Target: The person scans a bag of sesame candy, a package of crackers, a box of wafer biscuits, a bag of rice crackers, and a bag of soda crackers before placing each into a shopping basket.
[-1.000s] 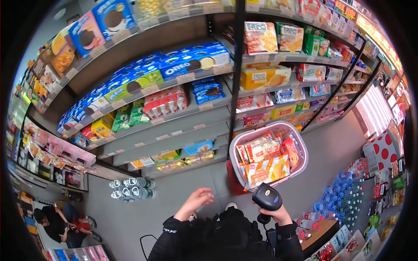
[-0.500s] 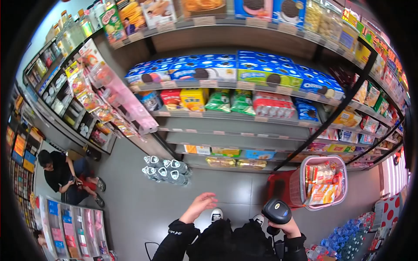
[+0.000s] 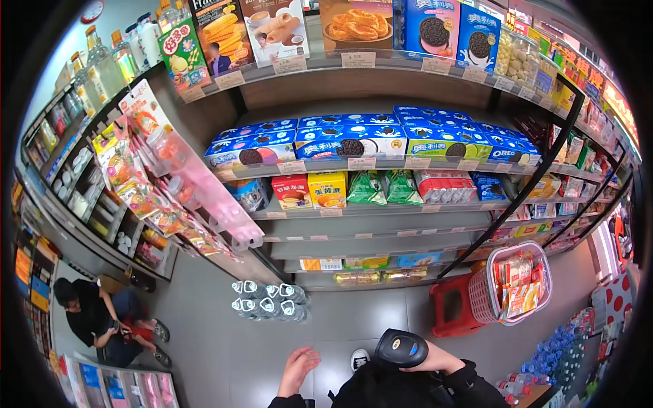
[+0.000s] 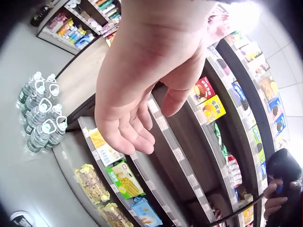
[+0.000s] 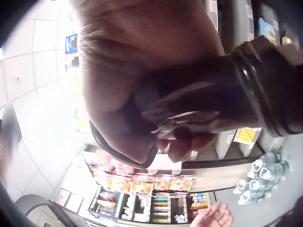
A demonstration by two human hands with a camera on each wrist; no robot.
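Observation:
My right hand (image 3: 439, 360) grips a black handheld barcode scanner (image 3: 401, 348) in front of my body, its rounded head turned to the left in the head view. Close up in the right wrist view, the fingers wrap round the scanner's dark handle (image 5: 199, 101). My left hand (image 3: 298, 368) hovers over the grey floor with nothing in it. Its fingers (image 4: 130, 135) hang loosely bent in the left wrist view, shelves of snacks behind them. Ahead stands a shelf unit with blue Oreo boxes (image 3: 350, 141), red and yellow cartons (image 3: 327, 190) and green bags (image 3: 367, 187).
A pink basket (image 3: 481, 296) of packaged snacks sits on a red stool (image 3: 454, 314) at the right. Large water bottles (image 3: 269, 300) stand on the floor by the shelf. At the left a seated person (image 3: 88, 319) looks down. More bottles (image 3: 558, 353) stand lower right.
The head view has swung left, so the basket now lies farther right. My right hand has brought the scanner inward and turned its head leftward. The left hand stays unladen.

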